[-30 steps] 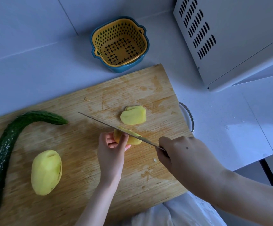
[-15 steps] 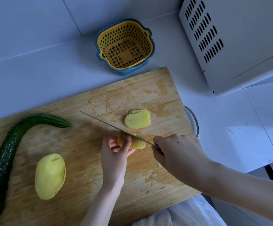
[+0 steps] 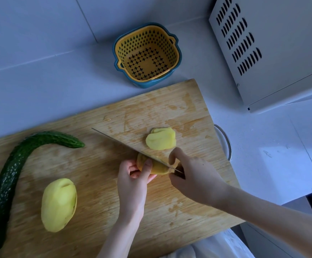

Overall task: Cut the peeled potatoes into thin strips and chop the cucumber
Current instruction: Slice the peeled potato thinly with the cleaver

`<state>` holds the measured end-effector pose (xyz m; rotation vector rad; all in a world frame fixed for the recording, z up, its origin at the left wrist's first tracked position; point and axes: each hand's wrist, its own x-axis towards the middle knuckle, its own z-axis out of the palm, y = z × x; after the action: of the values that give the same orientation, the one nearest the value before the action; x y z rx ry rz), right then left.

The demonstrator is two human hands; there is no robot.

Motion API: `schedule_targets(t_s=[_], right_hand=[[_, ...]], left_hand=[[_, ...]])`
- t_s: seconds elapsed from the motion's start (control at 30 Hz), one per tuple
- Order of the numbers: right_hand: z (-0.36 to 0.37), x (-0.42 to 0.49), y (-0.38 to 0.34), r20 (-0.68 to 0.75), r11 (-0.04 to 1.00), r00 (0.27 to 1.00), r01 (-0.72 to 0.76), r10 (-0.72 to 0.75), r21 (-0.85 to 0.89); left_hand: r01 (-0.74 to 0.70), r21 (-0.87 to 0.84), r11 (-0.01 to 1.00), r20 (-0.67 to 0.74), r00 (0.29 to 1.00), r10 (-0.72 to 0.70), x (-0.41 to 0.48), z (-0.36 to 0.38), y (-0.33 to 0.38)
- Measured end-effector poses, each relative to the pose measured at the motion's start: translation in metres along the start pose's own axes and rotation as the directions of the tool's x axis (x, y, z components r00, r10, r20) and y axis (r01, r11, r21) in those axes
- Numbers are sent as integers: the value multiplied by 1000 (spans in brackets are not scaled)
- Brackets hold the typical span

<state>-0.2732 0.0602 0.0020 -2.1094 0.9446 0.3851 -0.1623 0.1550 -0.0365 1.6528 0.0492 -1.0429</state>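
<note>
Potato (image 3: 158, 168), peeled and pale yellow, sits mid-board (image 3: 99, 183). The left hand (image 3: 132, 183) curls round its left end so it cannot roll under the knife (image 3: 125, 144), which the right hand (image 3: 196, 179) grips by the handle. Slices (image 3: 160, 141) lie stacked just beyond, clear of the blade. A whole potato (image 3: 58, 205) and the cucumber (image 3: 11, 175) wait at the left.

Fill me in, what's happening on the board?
A person is slicing a potato. The left hand holds a potato piece on the cutting board while the right hand grips the knife, blade on that piece. A few slices lie just beyond it. A second peeled potato and the cucumber lie to the left.
</note>
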Motion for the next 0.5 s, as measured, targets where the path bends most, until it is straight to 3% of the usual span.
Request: schedule_targets(t_s=[0.13, 0.23, 0.3, 0.5], right_hand=[[-12, -9, 5, 139, 909, 990, -90, 35, 408], [-20, -5, 7, 274, 791, 959, -217, 65, 572], [-24, -1, 7, 348, 791, 936, -245, 43, 560], [-22, 14, -4, 399, 946, 915, -180, 60, 269]], left_hand=[[4, 4, 1000, -3, 1000, -4, 1, 0, 0], [3, 5, 1000, 2, 1000, -3, 1, 0, 0], [-2, 4, 1000, 7, 1000, 1, 1, 0, -1], [-19, -20, 1000, 19, 1000, 19, 1, -1, -3]])
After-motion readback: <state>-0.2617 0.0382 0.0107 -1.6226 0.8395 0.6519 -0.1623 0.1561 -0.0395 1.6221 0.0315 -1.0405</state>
